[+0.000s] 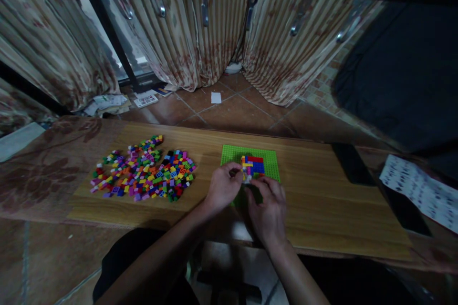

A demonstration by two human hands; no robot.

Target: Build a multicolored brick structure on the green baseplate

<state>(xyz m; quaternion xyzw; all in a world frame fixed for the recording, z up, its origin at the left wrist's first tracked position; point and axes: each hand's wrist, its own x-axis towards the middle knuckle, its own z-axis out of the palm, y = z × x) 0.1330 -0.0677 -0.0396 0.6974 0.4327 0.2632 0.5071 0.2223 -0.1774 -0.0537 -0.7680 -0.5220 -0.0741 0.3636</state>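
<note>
On the wooden board lies a green studded baseplate (232, 151), its near part hidden by my hands. Red, blue, yellow and white toy bricks (255, 164) are built up on it in a low block. My left hand (224, 185) is at the block's left side, thumb and forefinger pinched together. At the near edge my right hand (269, 204) is curled, its fingertips close to a small pale piece. Whatever sits between the fingertips of either hand is too small to make out.
A wide pile of loose coloured bricks (143, 174) spreads over the left of the wooden board (322, 209). To the right lie a dark phone-like slab (353, 164), another dark flat object (406, 209) and a printed sheet (422, 188). Curtains (200, 43) hang beyond.
</note>
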